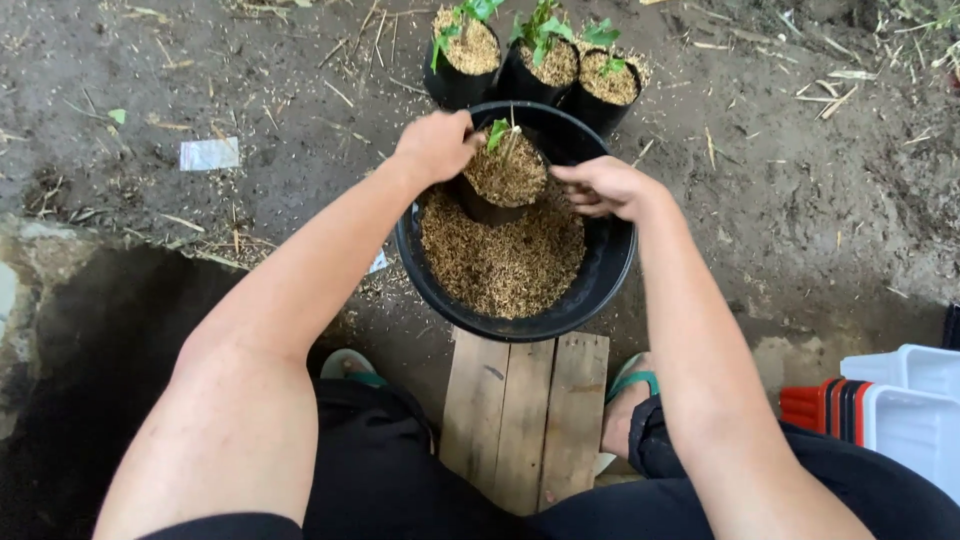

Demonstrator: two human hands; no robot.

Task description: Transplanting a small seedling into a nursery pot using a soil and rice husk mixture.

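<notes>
A wide black basin (610,262) on the dirt holds brown husk-like growing medium (500,262). Inside it stands a small black grow bag (485,210) filled with the same medium, with a small green seedling (497,133) and a thin stick in it. My left hand (436,146) grips the bag's left rim at the top. My right hand (604,186) rests at the bag's right side, fingers curled against the medium.
Three filled black grow bags with green seedlings (540,62) stand just beyond the basin. A wooden plank board (525,415) lies between my feet in sandals. White and red plastic trays (890,405) sit at the right. A paper scrap (209,154) lies on the dirt at left.
</notes>
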